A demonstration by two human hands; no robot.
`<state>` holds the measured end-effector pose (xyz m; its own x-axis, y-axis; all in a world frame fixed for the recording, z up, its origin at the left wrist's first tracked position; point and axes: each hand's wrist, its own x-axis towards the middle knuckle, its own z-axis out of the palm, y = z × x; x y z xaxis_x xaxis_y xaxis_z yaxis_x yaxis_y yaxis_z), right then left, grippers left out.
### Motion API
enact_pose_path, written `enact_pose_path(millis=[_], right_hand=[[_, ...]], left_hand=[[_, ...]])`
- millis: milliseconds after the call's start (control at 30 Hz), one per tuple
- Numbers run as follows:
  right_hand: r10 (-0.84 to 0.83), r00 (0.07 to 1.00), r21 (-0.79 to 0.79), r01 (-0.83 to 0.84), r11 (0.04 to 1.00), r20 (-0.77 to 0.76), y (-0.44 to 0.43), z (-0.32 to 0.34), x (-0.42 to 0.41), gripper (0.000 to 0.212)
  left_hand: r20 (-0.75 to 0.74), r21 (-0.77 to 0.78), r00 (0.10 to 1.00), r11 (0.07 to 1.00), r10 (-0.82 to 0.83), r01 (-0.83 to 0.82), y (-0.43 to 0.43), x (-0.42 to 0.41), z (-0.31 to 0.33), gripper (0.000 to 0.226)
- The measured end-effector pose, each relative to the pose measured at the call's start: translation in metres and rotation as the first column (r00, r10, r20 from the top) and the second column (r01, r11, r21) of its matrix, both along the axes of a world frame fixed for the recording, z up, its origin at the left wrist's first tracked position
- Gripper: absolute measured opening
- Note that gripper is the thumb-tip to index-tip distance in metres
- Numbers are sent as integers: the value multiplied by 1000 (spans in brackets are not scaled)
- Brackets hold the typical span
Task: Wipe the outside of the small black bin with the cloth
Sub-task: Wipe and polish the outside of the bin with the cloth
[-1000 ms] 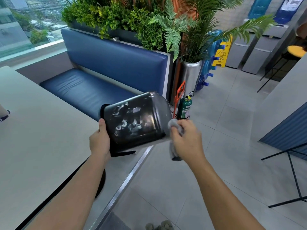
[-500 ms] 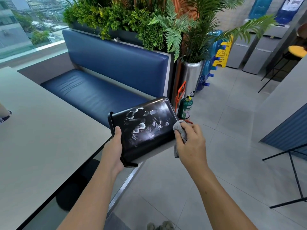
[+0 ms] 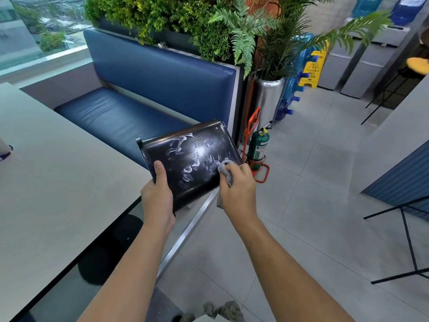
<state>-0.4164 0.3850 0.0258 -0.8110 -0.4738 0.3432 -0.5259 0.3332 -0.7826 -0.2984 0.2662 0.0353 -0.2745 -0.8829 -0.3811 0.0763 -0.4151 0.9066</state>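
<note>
Beside table edge [image 3: 120, 156], mid-air: small black bin [image 3: 192, 163], left hand [image 3: 157, 196] clamping rim end at 9 o'clock. Right hand [image 3: 239, 184], clutching cloth [image 3: 224, 168], shifted from base onto smeared face, 4 o'clock; streaks remain.

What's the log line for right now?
left hand: holds black bin tilted | right hand: presses cloth on bin's side | surface: white smears showing
</note>
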Motion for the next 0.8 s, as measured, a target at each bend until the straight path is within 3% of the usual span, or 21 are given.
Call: enact_pose_path(millis=[67, 200, 300, 400, 633, 700, 800], right_hand=[[73, 996, -33, -75, 997, -53, -2, -5, 27, 8], [239, 961, 15, -240, 971, -139, -9, -10, 53, 4], [180, 974, -2, -182, 983, -138, -6, -7, 28, 3], [68, 991, -24, -71, 997, -119, 2, -9, 11, 4], [264, 942, -4, -270, 963, -205, -14, -8, 69, 11], [226, 952, -26, -236, 971, -206, -19, -1, 53, 7], [121, 975, -21, -127, 992, -185, -11, 0, 21, 4]], left_hand=[[4, -48, 1000, 999, 15, -15, 4, -2, 5, 76], [34, -140, 998, 989, 46, -41, 7, 0, 3, 64], [-8, -86, 998, 994, 69, -69, 2, 7, 1, 64], [34, -140, 996, 987, 86, -80, 2, 8, 0, 67], [10, -232, 997, 970, 74, -70, 18, -4, -4, 57], [-12, -227, 996, 970, 87, -88, 18, -3, -3, 53], [59, -300, 994, 951, 92, -71, 21, 0, 2, 65]])
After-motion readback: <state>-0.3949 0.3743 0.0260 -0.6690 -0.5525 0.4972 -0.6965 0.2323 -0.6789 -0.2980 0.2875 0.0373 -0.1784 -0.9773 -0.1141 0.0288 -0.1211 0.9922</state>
